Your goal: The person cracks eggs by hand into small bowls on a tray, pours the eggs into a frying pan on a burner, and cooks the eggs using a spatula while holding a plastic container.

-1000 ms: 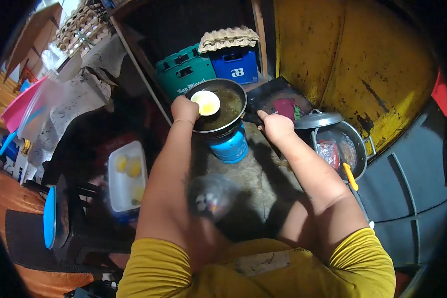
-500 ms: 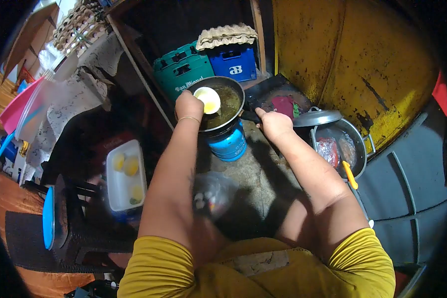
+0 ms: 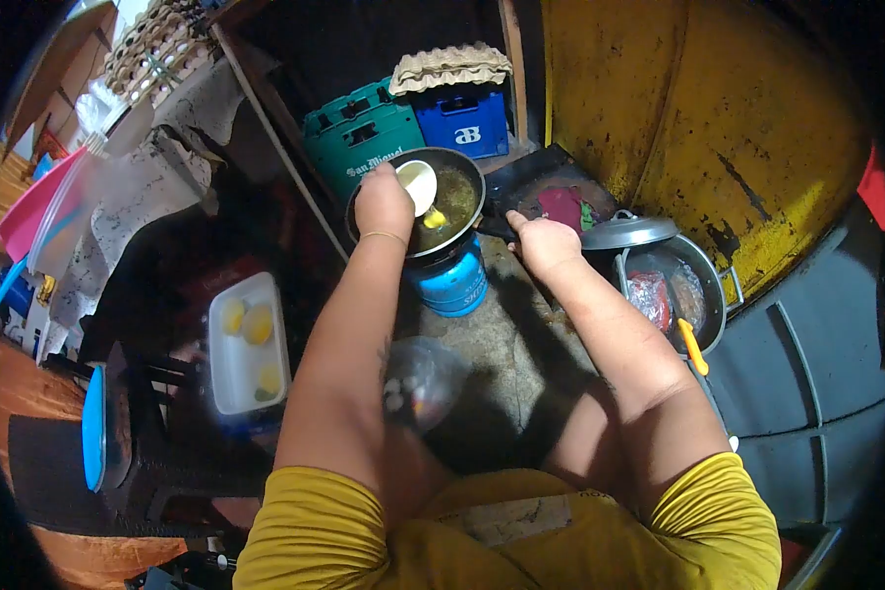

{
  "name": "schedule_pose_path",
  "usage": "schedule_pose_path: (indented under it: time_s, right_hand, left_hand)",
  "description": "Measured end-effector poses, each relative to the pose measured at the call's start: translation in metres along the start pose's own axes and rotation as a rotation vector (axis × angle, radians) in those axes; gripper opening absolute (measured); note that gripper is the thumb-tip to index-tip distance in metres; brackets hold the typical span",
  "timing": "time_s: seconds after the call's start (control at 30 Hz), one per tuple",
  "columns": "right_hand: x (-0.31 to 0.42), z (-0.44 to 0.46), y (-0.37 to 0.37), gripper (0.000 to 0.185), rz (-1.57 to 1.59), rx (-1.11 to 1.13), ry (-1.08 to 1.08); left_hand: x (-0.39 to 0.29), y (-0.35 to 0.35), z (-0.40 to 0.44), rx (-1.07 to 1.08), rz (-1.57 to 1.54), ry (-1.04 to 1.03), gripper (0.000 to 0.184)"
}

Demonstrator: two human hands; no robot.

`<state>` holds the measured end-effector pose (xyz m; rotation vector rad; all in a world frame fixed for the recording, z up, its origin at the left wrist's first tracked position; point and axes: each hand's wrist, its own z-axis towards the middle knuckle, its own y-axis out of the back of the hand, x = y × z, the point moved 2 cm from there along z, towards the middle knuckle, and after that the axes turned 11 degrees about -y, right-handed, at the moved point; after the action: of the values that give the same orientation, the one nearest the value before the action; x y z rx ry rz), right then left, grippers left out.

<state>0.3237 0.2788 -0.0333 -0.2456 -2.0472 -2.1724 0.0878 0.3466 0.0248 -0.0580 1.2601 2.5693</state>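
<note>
My left hand (image 3: 384,204) grips a small white bowl (image 3: 419,185), tipped over a dark frying pan (image 3: 457,192). Raw egg with a yellow yolk (image 3: 435,218) is at the bowl's lower lip, over the oil in the pan. The pan rests on a burner atop a small blue gas canister (image 3: 452,283). My right hand (image 3: 544,243) is closed around the pan's black handle (image 3: 497,228), with one finger stretched along it.
A white tray (image 3: 249,393) with yellow items lies at left. Behind the pan are a green crate (image 3: 364,133) and a blue crate (image 3: 462,120) under egg cartons (image 3: 452,69). At right stands a metal pot (image 3: 716,324) with its lid (image 3: 627,233) and an orange-handled utensil (image 3: 693,347).
My left hand has moved slightly right and tipped the bowl further. The yolk has gone from inside the bowl to its lip over the oil. My right hand stays on the handle.
</note>
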Motion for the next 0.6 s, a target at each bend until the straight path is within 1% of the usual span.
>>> schedule_pose_path:
  time_s: [0.07, 0.13, 0.17, 0.23, 0.27, 0.33, 0.4, 0.43, 0.6]
  right_hand:
    - [0.000, -0.001, 0.001, 0.053, -0.021, 0.002, 0.002]
    - [0.001, -0.001, 0.001, 0.053, -0.013, 0.001, 0.001]
    - [0.000, 0.000, 0.001, 0.053, -0.004, -0.001, -0.002]
    - [-0.002, 0.000, -0.001, 0.053, -0.007, -0.016, 0.006]
    - [-0.001, -0.001, 0.000, 0.053, -0.008, -0.032, 0.011]
    - [0.000, -0.003, 0.002, 0.050, -0.019, -0.026, 0.017]
    - [0.002, -0.003, 0.004, 0.048, -0.030, -0.020, 0.024]
    - [0.001, -0.003, 0.004, 0.049, -0.020, -0.015, 0.014]
    - [0.003, -0.003, 0.006, 0.051, -0.019, 0.028, 0.006]
  left_hand:
    - [-0.006, 0.006, -0.001, -0.025, 0.023, -0.037, 0.013]
    - [-0.013, 0.013, -0.001, 0.049, 0.062, -0.096, 0.016]
    - [-0.013, 0.014, -0.002, 0.049, 0.063, -0.094, 0.016]
    - [-0.014, 0.016, -0.002, 0.023, 0.056, -0.188, 0.014]
    - [-0.014, 0.017, -0.002, 0.023, 0.057, -0.186, 0.014]
    - [-0.017, 0.018, -0.003, -0.030, 0.075, -0.258, 0.014]
    - [-0.019, 0.023, -0.004, -0.064, 0.060, -0.283, 0.017]
    - [-0.020, 0.025, -0.005, -0.096, 0.044, -0.310, 0.023]
    - [-0.016, 0.035, -0.009, -0.127, 0.038, -0.319, 0.023]
